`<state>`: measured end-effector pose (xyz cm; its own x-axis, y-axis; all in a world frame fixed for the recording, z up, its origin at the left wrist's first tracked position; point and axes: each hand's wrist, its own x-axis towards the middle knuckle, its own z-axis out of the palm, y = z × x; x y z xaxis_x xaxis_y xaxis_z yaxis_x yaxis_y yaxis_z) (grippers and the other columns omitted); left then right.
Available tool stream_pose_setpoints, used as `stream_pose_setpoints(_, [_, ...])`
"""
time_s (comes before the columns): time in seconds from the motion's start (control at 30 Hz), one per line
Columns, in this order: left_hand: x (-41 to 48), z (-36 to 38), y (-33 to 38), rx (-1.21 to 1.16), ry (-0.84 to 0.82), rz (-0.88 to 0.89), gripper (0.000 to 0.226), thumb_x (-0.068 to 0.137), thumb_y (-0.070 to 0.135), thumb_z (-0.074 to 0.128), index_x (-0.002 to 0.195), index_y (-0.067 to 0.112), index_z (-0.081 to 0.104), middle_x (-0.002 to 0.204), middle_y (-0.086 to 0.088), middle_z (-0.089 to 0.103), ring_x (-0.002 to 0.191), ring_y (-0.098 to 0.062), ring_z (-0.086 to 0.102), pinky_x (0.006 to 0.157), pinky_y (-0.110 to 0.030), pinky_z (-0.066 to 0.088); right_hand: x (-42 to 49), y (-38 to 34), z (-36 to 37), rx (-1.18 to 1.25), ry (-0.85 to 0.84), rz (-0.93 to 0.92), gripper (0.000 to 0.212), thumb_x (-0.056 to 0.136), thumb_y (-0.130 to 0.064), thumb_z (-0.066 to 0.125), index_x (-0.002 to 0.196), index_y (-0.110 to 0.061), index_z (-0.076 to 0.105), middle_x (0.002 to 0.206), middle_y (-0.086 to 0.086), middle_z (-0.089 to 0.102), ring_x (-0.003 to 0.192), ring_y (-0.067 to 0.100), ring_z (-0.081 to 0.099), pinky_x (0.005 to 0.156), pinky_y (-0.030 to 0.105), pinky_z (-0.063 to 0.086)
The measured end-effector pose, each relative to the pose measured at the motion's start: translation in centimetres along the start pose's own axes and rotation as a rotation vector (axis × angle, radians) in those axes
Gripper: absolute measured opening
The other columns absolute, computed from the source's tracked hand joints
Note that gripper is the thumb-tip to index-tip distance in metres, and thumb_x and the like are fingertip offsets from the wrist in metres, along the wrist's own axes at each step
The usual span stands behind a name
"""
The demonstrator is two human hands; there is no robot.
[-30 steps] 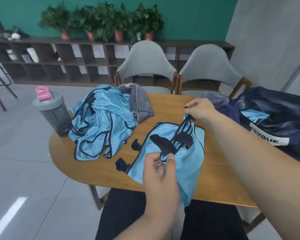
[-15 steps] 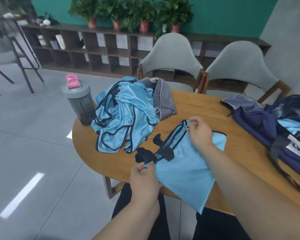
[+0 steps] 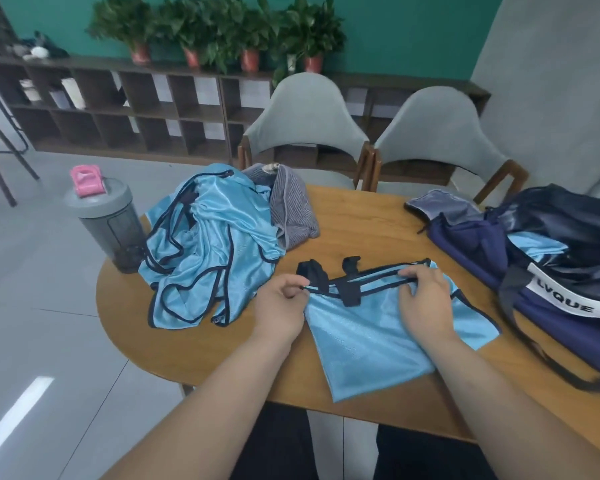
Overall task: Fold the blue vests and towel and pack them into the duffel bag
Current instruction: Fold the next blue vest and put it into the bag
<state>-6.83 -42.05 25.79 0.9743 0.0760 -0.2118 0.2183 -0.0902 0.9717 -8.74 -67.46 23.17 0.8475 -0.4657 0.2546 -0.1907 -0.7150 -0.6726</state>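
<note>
A light blue vest [image 3: 368, 337] with dark trim lies flat on the wooden table [image 3: 201, 351] in front of me. My left hand [image 3: 281, 303] pinches its trimmed top edge at the left end. My right hand [image 3: 423, 299] pinches the same edge further right. A heap of more blue vests [image 3: 208, 244] sits at the table's left, with a grey striped towel [image 3: 291, 209] behind it. The navy duffel bag [image 3: 551, 271] stands open on the right, with blue fabric showing inside.
A grey shaker bottle [image 3: 108, 223] with a pink cap stands at the table's left edge. Two grey chairs [image 3: 305, 119] face the far side. A low shelf [image 3: 118, 105] with potted plants runs along the green wall.
The vest's trimmed edge has swung from a diagonal to lie level across the table. My two hands have moved apart along it. The view has shifted left and nearer.
</note>
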Motion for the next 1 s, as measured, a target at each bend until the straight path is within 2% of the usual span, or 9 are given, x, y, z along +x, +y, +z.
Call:
stream_pose_setpoints(0.13, [1.4, 0.5, 0.8, 0.237, -0.084, 0.134, 0.037, 0.091, 0.001, 0.068, 0.103, 0.034, 0.077, 0.100, 0.007, 0.070, 0.084, -0.010, 0.068, 0.078, -0.028, 0.060, -0.5, 0.6, -0.7, 0.011, 0.008, 0.013, 0.028, 0.093, -0.009, 0.061, 0.116, -0.023, 0.065, 0.125, 0.001, 0.056, 0.127, 0.025, 0.044, 0.101, 0.031, 0.035])
stream_pose_setpoints(0.27, [2.6, 0.4, 0.6, 0.308, -0.141, 0.199, 0.024, 0.090, 0.012, 0.080, 0.099, 0.034, 0.079, 0.095, 0.008, 0.072, 0.082, -0.007, 0.070, 0.082, -0.029, 0.060, -0.8, 0.9, -1.0, -0.040, 0.007, 0.043, 0.028, 0.091, -0.016, 0.067, 0.117, -0.025, 0.065, 0.127, 0.000, 0.055, 0.128, 0.026, 0.042, 0.095, 0.031, 0.035])
stream_pose_setpoints(0.4, [3.8, -0.2, 0.2, 0.345, -0.170, 0.252, 0.010, 0.094, 0.023, 0.078, 0.103, 0.026, 0.082, 0.092, 0.008, 0.076, 0.081, -0.006, 0.071, 0.085, -0.030, 0.059, -0.9, 0.7, -0.8, -0.060, 0.022, 0.044, 0.026, 0.092, -0.016, 0.067, 0.118, -0.023, 0.066, 0.127, 0.003, 0.056, 0.127, 0.027, 0.042, 0.093, 0.031, 0.034])
stream_pose_setpoints(0.47, [4.2, -0.2, 0.3, 0.343, -0.141, 0.227, 0.007, 0.094, 0.022, 0.078, 0.097, 0.025, 0.083, 0.089, 0.009, 0.078, 0.082, -0.009, 0.073, 0.085, -0.034, 0.061, -1.0, 0.7, -0.8, -0.076, 0.020, 0.044, 0.026, 0.093, -0.017, 0.067, 0.118, -0.022, 0.067, 0.127, 0.003, 0.056, 0.127, 0.026, 0.042, 0.092, 0.030, 0.034])
stream_pose_setpoints(0.63, [4.3, 1.4, 1.0, 0.493, 0.001, 0.243, 0.009, 0.088, 0.019, 0.074, 0.079, 0.019, 0.078, 0.079, 0.009, 0.074, 0.078, -0.009, 0.068, 0.074, -0.029, 0.055, -1.2, 0.7, -0.8, -0.070, 0.016, 0.045, 0.027, 0.091, -0.020, 0.073, 0.117, -0.023, 0.066, 0.122, -0.001, 0.051, 0.124, 0.023, 0.041, 0.094, 0.028, 0.034])
stream_pose_setpoints(0.7, [3.9, 2.5, 0.8, 0.566, 0.042, 0.312, 0.003, 0.088, 0.017, 0.072, 0.085, 0.017, 0.071, 0.079, 0.004, 0.069, 0.076, -0.014, 0.065, 0.070, -0.031, 0.053, -1.1, 0.8, -0.6, -0.058, 0.045, 0.040, 0.026, 0.089, -0.020, 0.077, 0.112, -0.024, 0.065, 0.116, -0.002, 0.049, 0.120, 0.023, 0.041, 0.094, 0.029, 0.036])
stream_pose_setpoints(0.77, [3.4, 3.4, -0.2, 0.617, 0.099, 0.391, 0.014, 0.087, 0.012, 0.069, 0.096, 0.019, 0.060, 0.093, 0.001, 0.061, 0.082, -0.018, 0.060, 0.073, -0.034, 0.051, -1.1, 1.0, -0.5, -0.081, 0.084, 0.027, 0.021, 0.088, -0.023, 0.080, 0.103, -0.026, 0.065, 0.107, -0.003, 0.051, 0.111, 0.023, 0.043, 0.095, 0.033, 0.041])
stream_pose_setpoints(0.9, [1.5, 4.0, -1.3, 0.580, 0.228, 0.651, 0.025, 0.086, 0.001, 0.066, 0.102, 0.017, 0.056, 0.105, 0.001, 0.045, 0.090, -0.016, 0.052, 0.079, -0.031, 0.048, -1.0, 1.2, -0.6, -0.296, 0.093, -0.011, 0.015, 0.090, -0.043, 0.078, 0.088, -0.031, 0.068, 0.090, -0.008, 0.058, 0.096, 0.024, 0.049, 0.081, 0.042, 0.049])
stream_pose_setpoints(1.0, [-0.7, 4.5, -1.2, 0.622, -0.049, 0.893, 0.014, 0.092, 0.008, 0.064, 0.101, 0.019, 0.063, 0.101, 0.008, 0.052, 0.096, -0.009, 0.051, 0.086, -0.025, 0.046, -0.8, 1.4, -0.8, -0.387, 0.073, -0.083, 0.016, 0.093, -0.047, 0.071, 0.091, -0.032, 0.074, 0.093, -0.009, 0.061, 0.094, 0.023, 0.052, 0.080, 0.043, 0.049])
